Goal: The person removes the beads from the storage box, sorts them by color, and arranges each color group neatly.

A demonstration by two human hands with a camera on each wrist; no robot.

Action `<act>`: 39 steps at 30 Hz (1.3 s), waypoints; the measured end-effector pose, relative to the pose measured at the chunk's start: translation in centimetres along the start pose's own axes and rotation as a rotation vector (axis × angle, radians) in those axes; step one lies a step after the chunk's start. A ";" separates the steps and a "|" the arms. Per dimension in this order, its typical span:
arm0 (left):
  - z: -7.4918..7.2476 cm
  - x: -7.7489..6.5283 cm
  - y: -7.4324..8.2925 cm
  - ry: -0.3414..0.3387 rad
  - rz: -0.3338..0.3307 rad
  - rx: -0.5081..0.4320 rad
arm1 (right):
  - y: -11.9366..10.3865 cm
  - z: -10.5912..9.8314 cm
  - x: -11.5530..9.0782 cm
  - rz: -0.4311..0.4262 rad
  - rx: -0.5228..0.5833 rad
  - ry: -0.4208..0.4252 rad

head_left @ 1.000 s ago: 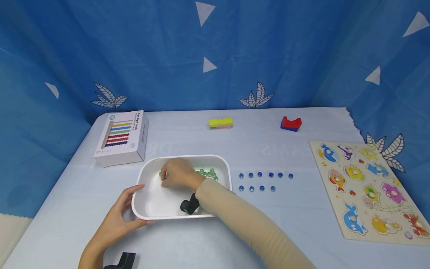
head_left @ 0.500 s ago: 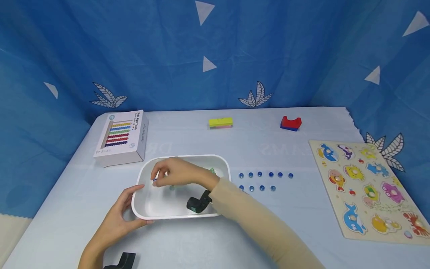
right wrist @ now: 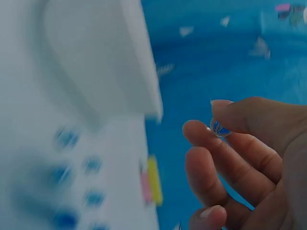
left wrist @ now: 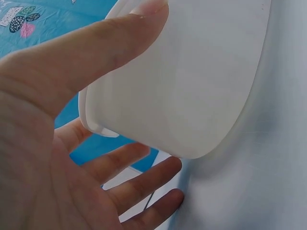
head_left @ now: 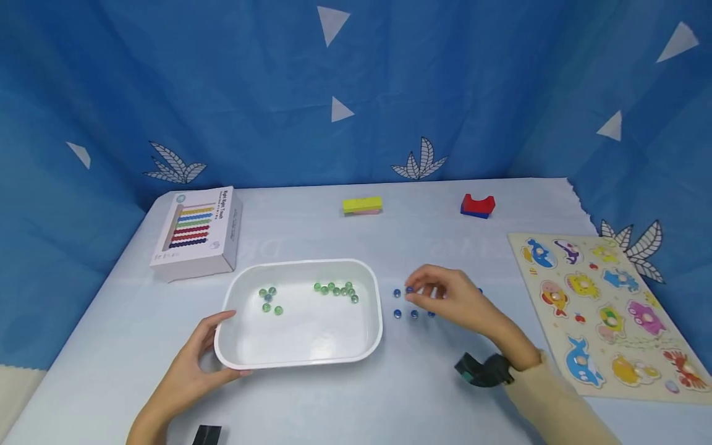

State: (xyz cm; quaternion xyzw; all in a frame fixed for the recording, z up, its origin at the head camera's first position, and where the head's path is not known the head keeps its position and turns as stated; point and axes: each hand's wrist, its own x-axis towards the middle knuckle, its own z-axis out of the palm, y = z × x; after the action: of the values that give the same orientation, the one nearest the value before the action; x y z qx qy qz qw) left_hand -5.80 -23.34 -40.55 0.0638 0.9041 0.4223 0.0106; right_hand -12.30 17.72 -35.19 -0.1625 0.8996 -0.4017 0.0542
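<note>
My right hand [head_left: 453,300] is over the table to the right of the white tray [head_left: 311,361]. Between thumb and fingertip it pinches a small clear marble with blue inside [right wrist: 220,128]. Under and beside that hand lie blue marbles [head_left: 397,314] in two rows, some of them hidden by it. My left hand [head_left: 191,364] grips the tray's left end, thumb at the front side and fingers by the left rim. Inside the tray, several green marbles [head_left: 332,287] sit toward the right back. Another cluster at the left holds green marbles [head_left: 279,311] around one blue marble [head_left: 269,298].
A boxed bead toy [head_left: 194,238] stands at the back left. Yellow and pink blocks [head_left: 362,204] lie at the back middle, a red block [head_left: 478,205] on a blue one farther right. An animal peg puzzle board [head_left: 606,315] covers the right side. Blue cloth [head_left: 267,93] hangs behind.
My right hand has left the tray and moved right to the blue marbles on the table. A blue marble now shows among the green ones at the tray's left. The left hand keeps its grip.
</note>
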 end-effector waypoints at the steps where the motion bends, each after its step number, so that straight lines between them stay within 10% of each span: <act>1: 0.0 -0.1 0.0 0.000 0.002 0.000 | 1.3 -0.4 -1.0 0.029 -0.024 0.035; 11: -0.2 0.0 -0.5 0.004 0.006 0.025 | 9.6 -0.4 -6.7 0.132 -0.202 0.287; 39: 0.1 0.2 -0.5 0.002 0.003 0.036 | 10.2 0.1 -6.2 0.118 -0.248 0.306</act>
State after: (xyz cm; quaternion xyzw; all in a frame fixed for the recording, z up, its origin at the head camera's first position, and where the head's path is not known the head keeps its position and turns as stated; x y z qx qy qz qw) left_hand -6.09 -23.58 -40.97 0.0649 0.9115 0.4061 0.0082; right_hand -8.96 26.06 -43.01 -0.0521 0.9478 -0.3042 -0.0802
